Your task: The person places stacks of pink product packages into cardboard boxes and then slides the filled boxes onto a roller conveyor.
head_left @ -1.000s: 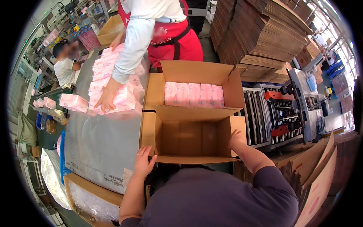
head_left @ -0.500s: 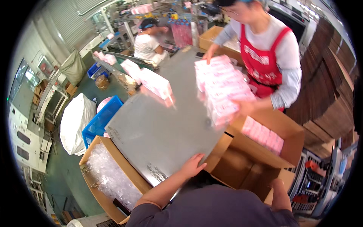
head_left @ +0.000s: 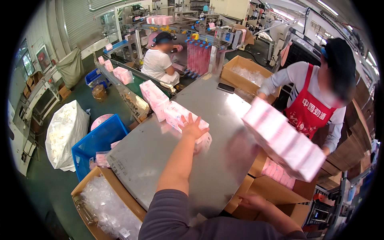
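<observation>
Fingers [head_left: 188,120] of left hand [head_left: 193,129] spread wide, landing on pink pack [head_left: 185,118] on steel worktop [head_left: 168,160]; likely pickup step, next needs closing around it; right hand [head_left: 253,201] rests loose on carton flap [head_left: 276,192].

- Left hand [head_left: 193,127] lies flat, fingers spread, on a pink pack [head_left: 186,118] on the steel table [head_left: 160,156].
- Right hand [head_left: 253,201] rests on the cardboard box [head_left: 276,192] edge.
- Across, a person in a red apron [head_left: 308,110] holds a pink stack [head_left: 285,145].

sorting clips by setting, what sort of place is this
Most likely a factory packing line: wrapped pink packs on a steel table, open cardboard cartons, and conveyor machinery behind. The left hand rests on one pack.
</observation>
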Available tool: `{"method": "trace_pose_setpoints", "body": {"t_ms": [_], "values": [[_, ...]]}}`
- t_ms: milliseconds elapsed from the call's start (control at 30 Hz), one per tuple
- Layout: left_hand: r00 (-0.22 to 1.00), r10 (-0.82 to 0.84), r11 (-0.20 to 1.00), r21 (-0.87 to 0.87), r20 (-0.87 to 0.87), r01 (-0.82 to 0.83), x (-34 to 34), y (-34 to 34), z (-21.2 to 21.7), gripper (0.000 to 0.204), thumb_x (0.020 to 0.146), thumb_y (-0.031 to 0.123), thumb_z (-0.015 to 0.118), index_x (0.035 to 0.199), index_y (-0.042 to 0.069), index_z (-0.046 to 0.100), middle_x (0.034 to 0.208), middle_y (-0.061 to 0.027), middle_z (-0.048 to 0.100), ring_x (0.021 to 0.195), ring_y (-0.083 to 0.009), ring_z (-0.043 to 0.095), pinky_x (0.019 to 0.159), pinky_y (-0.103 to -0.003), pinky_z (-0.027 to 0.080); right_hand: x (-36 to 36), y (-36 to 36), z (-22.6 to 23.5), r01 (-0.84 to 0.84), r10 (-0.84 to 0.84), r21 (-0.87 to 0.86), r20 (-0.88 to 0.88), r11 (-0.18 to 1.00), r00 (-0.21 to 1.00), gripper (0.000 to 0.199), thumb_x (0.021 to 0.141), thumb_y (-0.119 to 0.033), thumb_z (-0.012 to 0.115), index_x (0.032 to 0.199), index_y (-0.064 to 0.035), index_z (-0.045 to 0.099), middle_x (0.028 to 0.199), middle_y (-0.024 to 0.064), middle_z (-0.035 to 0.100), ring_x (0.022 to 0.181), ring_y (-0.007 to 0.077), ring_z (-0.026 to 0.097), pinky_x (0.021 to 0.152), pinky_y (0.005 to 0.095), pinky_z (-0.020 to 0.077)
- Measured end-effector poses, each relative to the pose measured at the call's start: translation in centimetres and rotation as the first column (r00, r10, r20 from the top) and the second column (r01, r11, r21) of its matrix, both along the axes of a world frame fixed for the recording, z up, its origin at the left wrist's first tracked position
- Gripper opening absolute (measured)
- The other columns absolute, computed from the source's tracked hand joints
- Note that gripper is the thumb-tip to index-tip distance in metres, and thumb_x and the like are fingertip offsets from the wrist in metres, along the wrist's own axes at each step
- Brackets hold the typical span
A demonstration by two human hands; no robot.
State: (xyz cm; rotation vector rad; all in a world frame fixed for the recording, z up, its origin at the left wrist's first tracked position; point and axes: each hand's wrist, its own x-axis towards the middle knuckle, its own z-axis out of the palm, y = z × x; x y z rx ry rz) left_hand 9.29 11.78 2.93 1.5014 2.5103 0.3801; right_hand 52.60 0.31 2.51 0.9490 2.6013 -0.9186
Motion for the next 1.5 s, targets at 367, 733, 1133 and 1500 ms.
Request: {"method": "trace_pose_setpoints", "body": {"t_ms": [367,733,1133,1500], "values": [[0.961,-0.25,0.891,0.418,0.121,0.179,1.0,-0.7,-0.7,0.07,0.09,0.052,0.056,0.145,0.012,0.042,0.153,-0.0206,0.034,0.144,-0.0476,0.021,0.111,-0.067,0.022,-15.6,9.6,-0.8,0.318,-0.322,0.515,-0.084,0.796,0.943,0.096,0.08,-0.053,0.067,0.155,-0.0116,0.021,0.143,0.0308,0.037,0.123,0.046,0.048,0.098,0.0481,0.0468],[0.978,-0.196,0.948,0.243,-0.066,0.206,-3.9,-4.5,-5.5,0.066,0.081,0.06,0.066,0.127,0.012,0.061,0.156,-0.0238,0.023,0.142,-0.0579,0.008,0.105,-0.063,0.038,-11.0,8.7,-1.3,0.472,-0.332,0.124,-0.558,0.873,0.76,0.096,0.075,-0.032,0.078,0.151,-0.0058,0.027,0.125,0.0248,0.048,0.115,0.0384,0.052,0.096,0.0435,0.0456],[0.785,-0.604,0.763,0.384,0.139,0.519,11.6,-17.8,-5.5,0.076,0.085,0.064,0.058,0.143,0.016,0.047,0.152,-0.0191,0.032,0.142,-0.048,0.022,0.095,-0.076,0.032,-10.6,4.1,1.5,0.56,-0.547,0.05,-0.158,0.827,0.822,0.088,0.091,-0.042,0.062,0.157,-0.0116,0.012,0.138,0.0331,0.039,0.11,0.0445,0.058,0.095,0.048,0.048],[0.957,0.184,0.98,0.032,0.226,-0.196,-9.8,1.4,-1.4,0.063,0.092,0.063,0.047,0.134,0.016,0.056,0.161,-0.0179,0.013,0.148,-0.0444,0.004,0.111,-0.069,0.018,-12.4,5.3,-0.3,0.457,-0.468,0.114,0.101,0.882,0.878,0.077,0.096,-0.052,0.047,0.158,-0.0226,0.012,0.135,0.0316,0.05,0.115,0.0471,0.057,0.097,0.0492,0.047]]}}
